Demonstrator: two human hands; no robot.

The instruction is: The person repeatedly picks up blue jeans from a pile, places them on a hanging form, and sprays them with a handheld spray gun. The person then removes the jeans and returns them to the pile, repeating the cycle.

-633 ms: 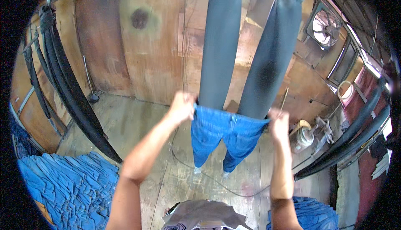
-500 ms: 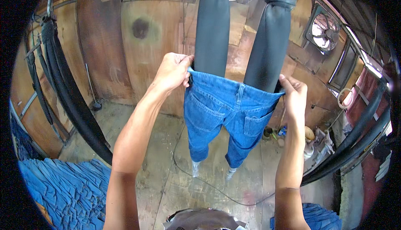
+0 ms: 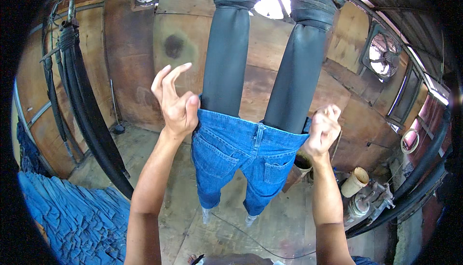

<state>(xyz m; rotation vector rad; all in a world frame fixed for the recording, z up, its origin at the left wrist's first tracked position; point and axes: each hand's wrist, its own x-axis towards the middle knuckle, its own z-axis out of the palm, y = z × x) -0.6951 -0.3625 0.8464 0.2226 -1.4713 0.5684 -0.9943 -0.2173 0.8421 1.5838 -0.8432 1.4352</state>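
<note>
Blue jeans (image 3: 225,153) hang with their back side toward me, pulled up over two dark grey leg-shaped forms (image 3: 226,62) that come down from above. Pale tips of the forms stick out below the hems. My left hand (image 3: 174,103) is beside the left end of the waistband, fingers spread and raised, the thumb next to the denim edge. Near the waistband's right end, my right hand (image 3: 322,130) has its fingers curled. It is blurred, and whether it still pinches the denim is hidden.
Folded blue denim (image 3: 72,217) is piled at the lower left. Long black tubes (image 3: 91,106) hang at the left, with more at the right. A bucket (image 3: 355,182) and a metal device stand at the right. Fans (image 3: 384,52) sit in the plywood walls. A cable crosses the floor.
My left hand has opened its fingers from the waistband. The right hand has curled inward at the waistband's other end. Jeans and forms now appear lower and further left in view.
</note>
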